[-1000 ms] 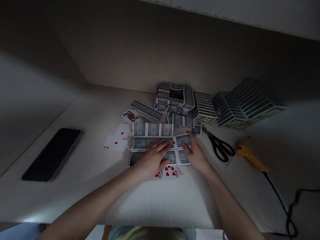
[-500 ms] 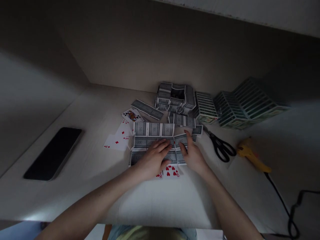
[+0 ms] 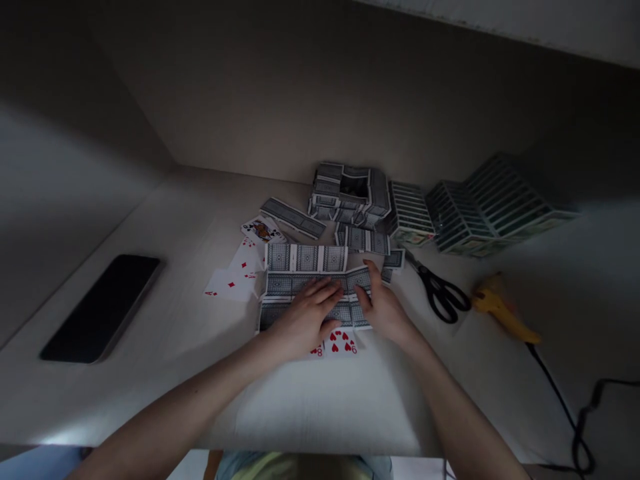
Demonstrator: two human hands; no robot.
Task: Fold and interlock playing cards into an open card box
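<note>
A panel of joined playing cards (image 3: 280,285) lies patterned backs up in front of me, in several rows. My left hand (image 3: 306,317) rests flat on its middle, fingers stretched out. At the panel's right end, my right hand (image 3: 384,308) has its thumb on top and its index finger along the outer edge. The end card (image 3: 358,279) there tilts up slightly; my other right fingers are mostly hidden. Two heart cards (image 3: 342,343) lie face up at the near edge, partly under my left hand. Loose face-up cards (image 3: 229,283) sit left of the panel.
Behind the panel stand a boxy card structure (image 3: 326,189), a card strip (image 3: 294,217) and slatted card pieces (image 3: 413,210). Black-handled scissors (image 3: 443,293) and a yellow glue gun (image 3: 505,313) with a black cord lie right. A phone (image 3: 103,307) lies left.
The view has shifted slightly. Both hands keep nearly the same places on the card panel; the right index finger and the end card have moved very little.
</note>
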